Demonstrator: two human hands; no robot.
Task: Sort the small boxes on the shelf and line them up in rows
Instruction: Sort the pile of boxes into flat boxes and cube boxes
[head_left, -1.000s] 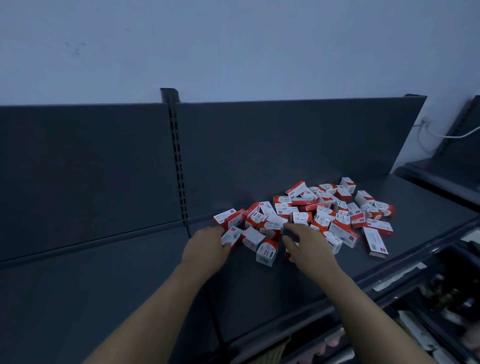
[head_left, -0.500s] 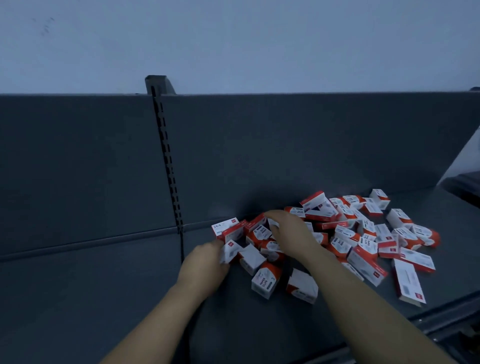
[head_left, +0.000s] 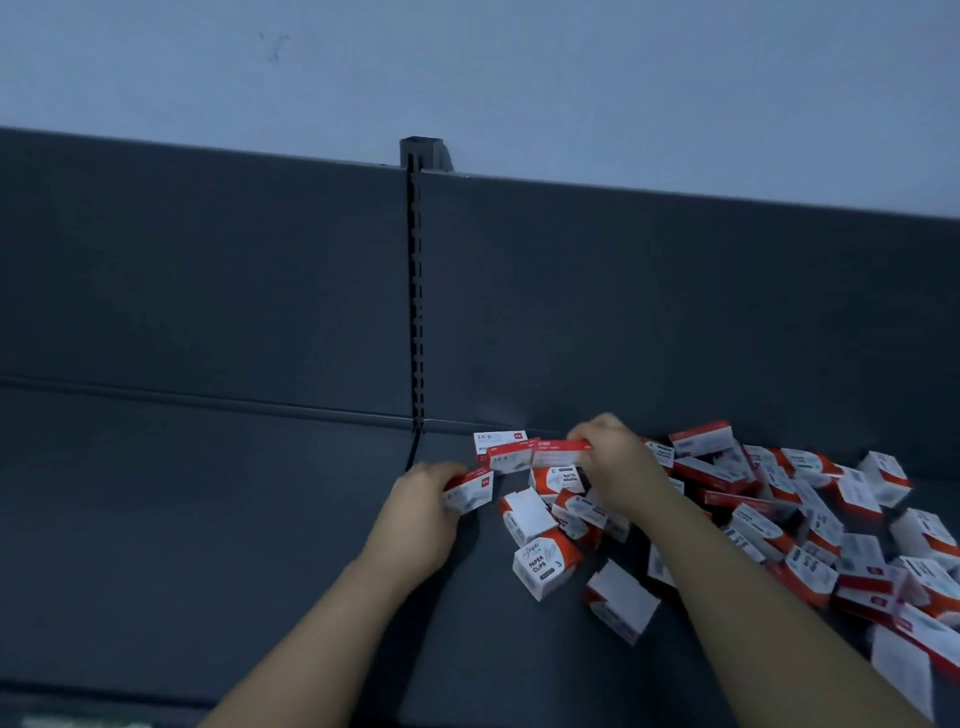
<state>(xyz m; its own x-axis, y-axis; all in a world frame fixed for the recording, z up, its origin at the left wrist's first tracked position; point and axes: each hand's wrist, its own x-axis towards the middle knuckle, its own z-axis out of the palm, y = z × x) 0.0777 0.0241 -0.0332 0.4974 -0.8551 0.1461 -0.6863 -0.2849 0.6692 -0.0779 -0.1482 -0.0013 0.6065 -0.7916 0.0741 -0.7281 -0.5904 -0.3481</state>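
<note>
One head-worn view looks forward and down, close over the dark shelf (head_left: 260, 519), back panel (head_left: 208, 270) at 12 o'clock.

The pile of red-and-white boxes (head_left: 810, 525) runs past the right edge, so its full extent cannot be told. The right forearm (head_left: 737, 587) covers several boxes at the pile's middle. Print on most boxes is too blurred to read. The left hand (head_left: 415, 514) hides the near end of the box (head_left: 470, 491) it grips, and its fingertips are out of sight. The right hand (head_left: 618, 462) perhaps pinches a flat red box (head_left: 558, 452), though the fingers are smeared. Both arms are cut off by the bottom edge.
</note>
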